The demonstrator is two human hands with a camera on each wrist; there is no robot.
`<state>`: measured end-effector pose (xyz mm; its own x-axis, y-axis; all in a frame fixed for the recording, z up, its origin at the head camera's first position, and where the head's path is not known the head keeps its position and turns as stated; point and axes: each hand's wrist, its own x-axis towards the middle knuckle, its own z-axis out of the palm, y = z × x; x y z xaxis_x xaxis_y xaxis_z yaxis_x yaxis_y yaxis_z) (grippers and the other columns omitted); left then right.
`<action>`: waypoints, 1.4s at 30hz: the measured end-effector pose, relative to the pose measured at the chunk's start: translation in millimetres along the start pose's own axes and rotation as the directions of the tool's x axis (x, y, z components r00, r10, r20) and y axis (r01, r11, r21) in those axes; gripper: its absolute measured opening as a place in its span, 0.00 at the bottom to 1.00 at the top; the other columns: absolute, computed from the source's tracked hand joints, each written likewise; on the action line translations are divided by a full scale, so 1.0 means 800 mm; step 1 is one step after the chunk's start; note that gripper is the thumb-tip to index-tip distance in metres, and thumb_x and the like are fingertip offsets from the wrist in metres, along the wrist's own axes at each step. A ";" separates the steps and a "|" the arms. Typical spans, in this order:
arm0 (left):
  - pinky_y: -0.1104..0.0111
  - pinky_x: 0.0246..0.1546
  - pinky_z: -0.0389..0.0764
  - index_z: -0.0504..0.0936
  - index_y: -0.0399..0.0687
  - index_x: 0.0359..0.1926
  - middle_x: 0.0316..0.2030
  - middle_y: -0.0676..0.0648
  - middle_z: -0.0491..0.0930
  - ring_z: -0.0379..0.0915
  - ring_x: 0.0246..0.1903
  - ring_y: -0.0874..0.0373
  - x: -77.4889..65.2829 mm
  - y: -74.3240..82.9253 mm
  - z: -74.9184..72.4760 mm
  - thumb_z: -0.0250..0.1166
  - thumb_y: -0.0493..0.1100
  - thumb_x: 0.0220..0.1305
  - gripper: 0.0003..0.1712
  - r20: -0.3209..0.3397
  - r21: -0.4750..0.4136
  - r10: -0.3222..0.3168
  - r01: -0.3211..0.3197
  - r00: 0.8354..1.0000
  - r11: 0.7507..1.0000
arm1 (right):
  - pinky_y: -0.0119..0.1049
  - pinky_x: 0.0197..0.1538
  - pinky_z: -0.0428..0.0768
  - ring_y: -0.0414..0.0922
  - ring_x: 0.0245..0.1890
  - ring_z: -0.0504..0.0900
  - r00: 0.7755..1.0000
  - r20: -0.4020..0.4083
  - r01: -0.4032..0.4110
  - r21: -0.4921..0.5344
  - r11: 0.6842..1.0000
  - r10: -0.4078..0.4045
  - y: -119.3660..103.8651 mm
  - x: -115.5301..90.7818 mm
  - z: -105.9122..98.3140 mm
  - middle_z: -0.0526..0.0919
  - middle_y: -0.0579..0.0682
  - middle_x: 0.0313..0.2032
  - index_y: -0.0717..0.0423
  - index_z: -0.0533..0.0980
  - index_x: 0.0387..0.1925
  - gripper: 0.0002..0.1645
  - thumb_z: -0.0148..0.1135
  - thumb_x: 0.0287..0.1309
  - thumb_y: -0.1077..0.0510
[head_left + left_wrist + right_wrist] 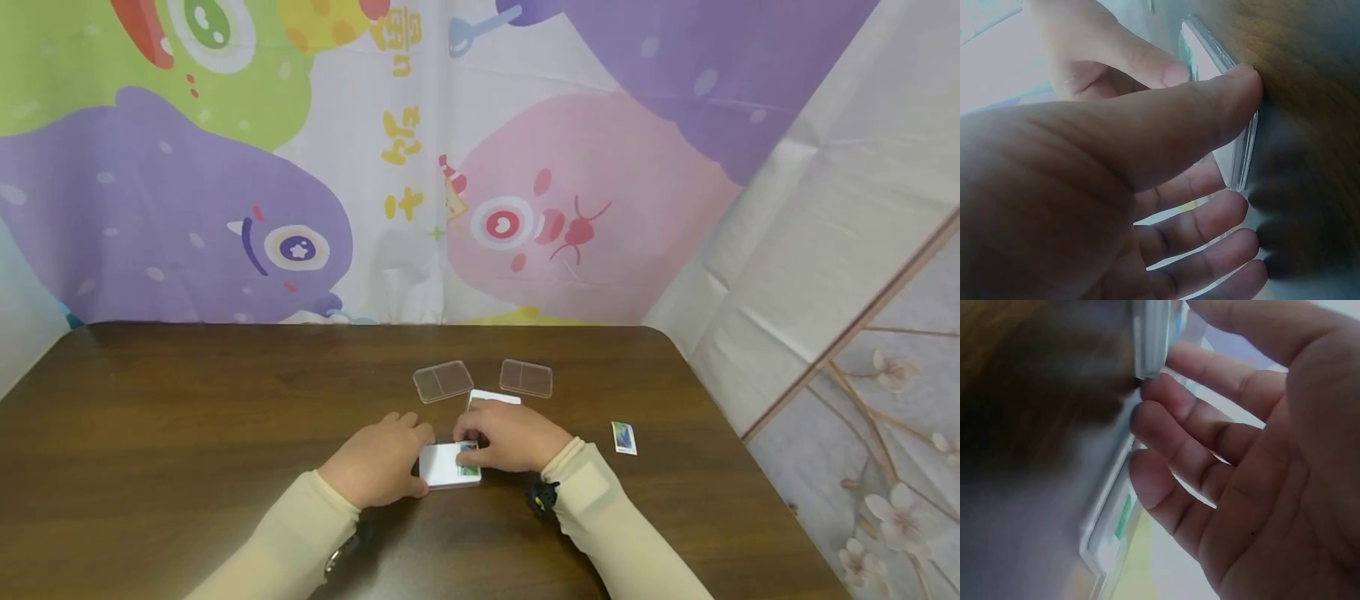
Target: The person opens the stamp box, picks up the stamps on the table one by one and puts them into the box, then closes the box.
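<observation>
A flat white case (441, 467) with a clear rim lies on the table, a small stamp-like picture (469, 472) on its right end. My left hand (378, 460) holds the case's left end, thumb (1244, 84) on the near edge and index finger at the far side. From the right, my right hand (517, 437) reaches over the case. Its thumb (1175, 74) lies on the picture, and the index finger bends to the far edge. The remaining right fingers (1154, 478) are loosely bent beside a second white case (497, 397), partly hidden behind that hand.
Two clear plastic covers (443, 381) lie farther back, the right one (527, 378) behind the second case. Another small stamp-like picture (623, 437) lies to the right on the brown table (187, 433). A printed cartoon curtain (397, 275) hangs at the table's back edge.
</observation>
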<state>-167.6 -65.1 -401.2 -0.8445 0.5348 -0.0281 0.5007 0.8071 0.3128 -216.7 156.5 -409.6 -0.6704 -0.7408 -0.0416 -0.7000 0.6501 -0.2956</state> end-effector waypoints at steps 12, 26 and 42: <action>0.52 0.41 0.80 0.81 0.41 0.46 0.39 0.44 0.77 0.74 0.40 0.47 -0.001 -0.001 0.003 0.83 0.47 0.49 0.28 -0.011 0.018 0.005 -0.005 1.000 1.000 | 0.36 0.46 0.79 0.38 0.41 0.75 0.990 0.081 -0.110 -0.042 0.993 0.114 -0.012 -0.008 -0.012 0.80 0.43 0.43 0.49 0.83 0.47 0.21 0.76 0.56 0.45; 0.52 0.39 0.79 0.80 0.40 0.46 0.38 0.45 0.77 0.72 0.39 0.49 -0.001 -0.001 0.000 0.83 0.46 0.49 0.27 -0.007 0.006 0.003 -0.003 1.000 1.000 | 0.34 0.46 0.78 0.37 0.40 0.74 0.989 0.108 -0.095 -0.056 0.994 0.101 -0.021 -0.004 -0.013 0.79 0.43 0.42 0.50 0.83 0.48 0.22 0.77 0.55 0.46; 0.53 0.39 0.79 0.80 0.41 0.46 0.38 0.45 0.76 0.72 0.39 0.49 -0.002 0.001 -0.003 0.83 0.46 0.49 0.27 -0.007 -0.004 0.003 -0.004 1.000 1.000 | 0.32 0.43 0.76 0.37 0.39 0.73 0.989 0.102 -0.099 -0.036 0.994 0.102 -0.023 -0.005 -0.013 0.79 0.43 0.43 0.48 0.82 0.48 0.23 0.79 0.53 0.46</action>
<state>-166.0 -65.9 -398.4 -0.8440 0.5359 -0.0204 0.5030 0.8042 0.3166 -204.2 149.4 -393.9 -0.7099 -0.6837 -0.1691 -0.6383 0.7261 -0.2556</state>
